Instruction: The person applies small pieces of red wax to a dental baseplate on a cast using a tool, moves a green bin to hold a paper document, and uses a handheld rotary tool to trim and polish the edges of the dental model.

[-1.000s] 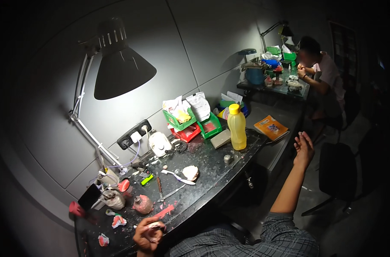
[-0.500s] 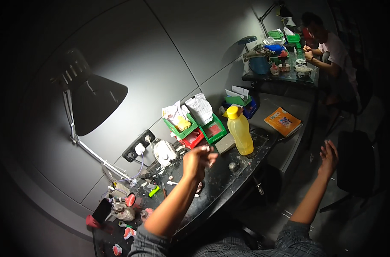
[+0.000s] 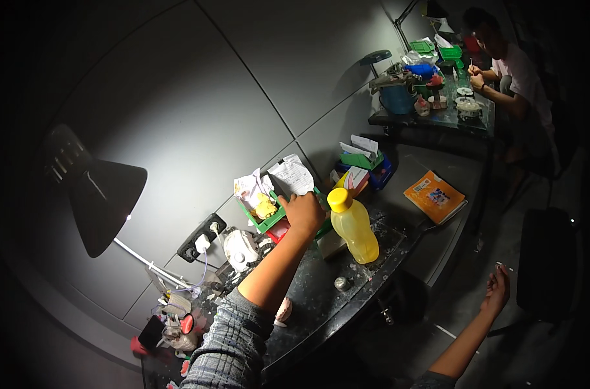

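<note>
Creased white paper (image 3: 291, 174) rises behind a green plastic bin (image 3: 325, 227) on the counter (image 3: 311, 295), beside a waisted, translucent yellow bottle (image 3: 354, 230); left hand (image 3: 304, 211) arches over the bin, grip hidden; right hand (image 3: 496, 292) hangs apart, fingers curled, hold unclear.

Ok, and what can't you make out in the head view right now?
In the head view:
- Left hand: its back hides most fingertips, so any grip is unclear.
- Green bin by that hand: its inside is mostly hidden by the hand.
- Right hand: the pale bit at its fingertips is too small to identify.
- Pale rounded piece: partly covered by the left arm.
- Right sleeve: cut off by the lower edge.
</note>
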`<state>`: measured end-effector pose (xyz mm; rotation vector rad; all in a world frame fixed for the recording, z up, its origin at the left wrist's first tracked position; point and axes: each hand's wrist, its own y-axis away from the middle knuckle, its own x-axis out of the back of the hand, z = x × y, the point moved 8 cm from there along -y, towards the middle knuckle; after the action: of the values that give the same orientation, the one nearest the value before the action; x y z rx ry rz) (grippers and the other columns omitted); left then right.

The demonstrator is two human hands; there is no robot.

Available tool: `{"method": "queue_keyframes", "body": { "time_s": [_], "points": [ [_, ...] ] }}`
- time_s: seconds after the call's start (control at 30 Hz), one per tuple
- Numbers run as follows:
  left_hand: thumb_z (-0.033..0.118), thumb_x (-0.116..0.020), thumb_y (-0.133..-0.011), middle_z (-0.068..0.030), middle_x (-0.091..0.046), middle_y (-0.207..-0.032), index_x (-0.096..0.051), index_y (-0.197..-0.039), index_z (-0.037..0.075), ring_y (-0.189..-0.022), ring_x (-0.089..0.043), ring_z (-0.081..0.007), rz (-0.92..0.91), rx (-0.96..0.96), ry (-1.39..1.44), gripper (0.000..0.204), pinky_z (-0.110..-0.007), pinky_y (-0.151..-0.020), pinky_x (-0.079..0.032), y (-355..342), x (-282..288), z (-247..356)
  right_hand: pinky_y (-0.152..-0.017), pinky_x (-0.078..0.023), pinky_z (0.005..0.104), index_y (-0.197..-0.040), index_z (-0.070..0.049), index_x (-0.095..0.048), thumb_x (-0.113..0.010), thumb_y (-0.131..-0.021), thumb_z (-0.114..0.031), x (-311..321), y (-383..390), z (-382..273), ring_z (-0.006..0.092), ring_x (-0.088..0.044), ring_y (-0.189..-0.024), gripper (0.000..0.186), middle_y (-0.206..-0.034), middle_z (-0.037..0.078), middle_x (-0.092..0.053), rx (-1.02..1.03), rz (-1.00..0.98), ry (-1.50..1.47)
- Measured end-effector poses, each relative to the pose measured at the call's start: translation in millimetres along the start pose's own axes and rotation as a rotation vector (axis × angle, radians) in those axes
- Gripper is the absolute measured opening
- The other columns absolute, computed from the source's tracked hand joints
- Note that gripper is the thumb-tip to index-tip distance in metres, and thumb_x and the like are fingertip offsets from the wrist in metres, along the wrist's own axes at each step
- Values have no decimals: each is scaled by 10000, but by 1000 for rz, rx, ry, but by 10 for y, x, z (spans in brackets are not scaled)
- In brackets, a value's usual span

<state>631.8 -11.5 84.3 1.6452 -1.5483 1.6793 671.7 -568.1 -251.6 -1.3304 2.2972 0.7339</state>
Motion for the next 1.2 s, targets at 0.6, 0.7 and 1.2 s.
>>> {"method": "queue_keyframes", "body": {
  "time_s": [0.6, 0.7, 1.2],
  "points": [
    [275, -682, -802, -204, -705, -810, -731, -835, 70, -831, -690, -390, 13, -172, 218, 213, -545, -864, -494, 109, 513, -217, -776, -411, 237, -1232, -92, -655, -752, -872, -206, -188, 55, 83, 72, -578, -887, 390, -1135, -18, -694, -9, -44, 9],
    [246, -659, -871, -184, -712, -790, -735, -914, 76, -761, -695, -391, 76, -192, 356, 191, -459, -738, -558, 165, 1263, -158, -712, -436, 221, -1245, -81, -644, -754, -880, -196, -296, 169, -70, 80, -587, -855, 398, -1090, 11, -698, 22, -38, 27],
    [149, -807, -747, -113, -721, -849, -716, -981, 35, -722, -708, -244, 129, -361, 588, 276, -332, -651, -528, 3120, 2710, -348, -576, -471, 202, -1145, -23, -670, -784, -861, -139, -1421, 943, -821, 103, -648, -694, 328, -982, 73, -738, 191, -307, -155]
  ]
}}
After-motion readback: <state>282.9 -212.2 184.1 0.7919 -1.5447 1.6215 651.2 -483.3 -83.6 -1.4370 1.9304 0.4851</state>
